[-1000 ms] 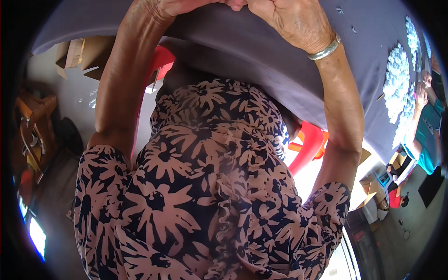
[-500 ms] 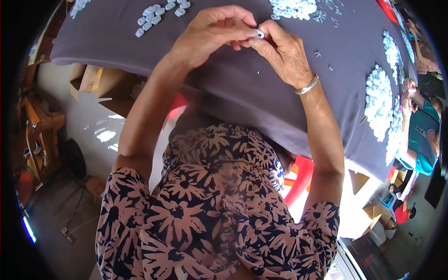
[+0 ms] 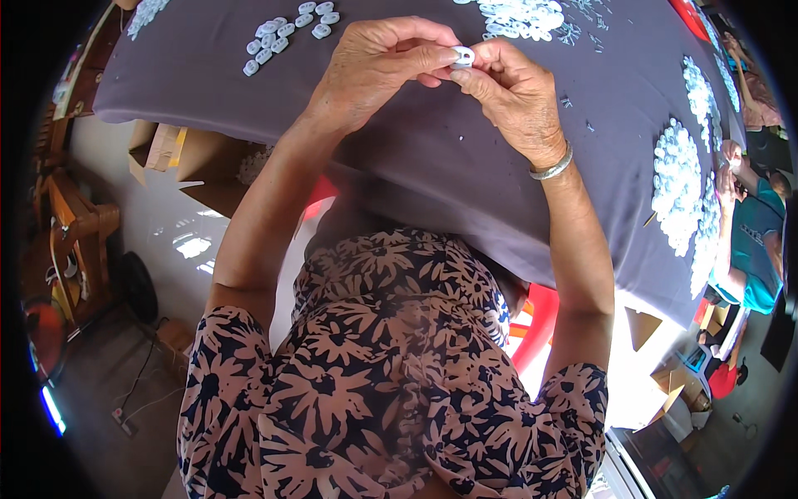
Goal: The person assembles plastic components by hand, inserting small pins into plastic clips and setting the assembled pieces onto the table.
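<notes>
Tablecloth [image 3: 440, 179] below; white piece [image 3: 465, 55] between left hand [image 3: 368, 68] and right hand [image 3: 519, 98].

Dusty-pink flowers [image 3: 328, 387] pattern the short-sleeved navy cloth garment [image 3: 399, 366] (ruffled in front), worn with a silvery metal bangle [image 3: 554, 168].

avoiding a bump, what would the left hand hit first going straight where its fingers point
The left hand touches the small, white, oval, plastic-looking piece; straight on, the bare right hand likely comes first, though depth is unclear.
</notes>
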{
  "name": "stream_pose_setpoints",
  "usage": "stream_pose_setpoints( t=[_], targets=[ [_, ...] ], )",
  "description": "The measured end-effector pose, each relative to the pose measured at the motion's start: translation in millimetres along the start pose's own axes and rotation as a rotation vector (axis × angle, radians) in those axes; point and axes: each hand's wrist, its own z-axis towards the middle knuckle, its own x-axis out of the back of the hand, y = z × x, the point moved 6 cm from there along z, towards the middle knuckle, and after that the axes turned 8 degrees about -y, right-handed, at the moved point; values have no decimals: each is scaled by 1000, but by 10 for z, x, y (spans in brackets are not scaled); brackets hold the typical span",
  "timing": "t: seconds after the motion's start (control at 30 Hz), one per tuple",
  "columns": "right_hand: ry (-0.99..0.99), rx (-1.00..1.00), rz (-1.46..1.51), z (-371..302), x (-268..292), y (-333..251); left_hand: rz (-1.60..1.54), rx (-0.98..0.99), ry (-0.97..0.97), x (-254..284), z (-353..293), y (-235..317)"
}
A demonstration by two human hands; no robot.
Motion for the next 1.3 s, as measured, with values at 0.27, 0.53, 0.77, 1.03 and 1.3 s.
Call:
stream_pose_setpoints(
  t=[0.27, 0.53, 0.77, 1.03, 1.3],
  targets=[
    [13, 26, -4, 0, -12, 43, -62, -1, -2, -26, 22, 0],
    [28, 163, -284, -22, -27, -20, 34, 46, -55, -34, 45, -18],
    [-64, 332, -729, -10, -146, -260, 146, -13, -79, -47, 37, 27],
    [-72, 329, -840, -35, -171, -171, 176, 5, -107, -81, 37, 52],
    [-56, 341, -796, -47, -177, -149, 62, 95, -159, -50, 33, -36]
  ],
)
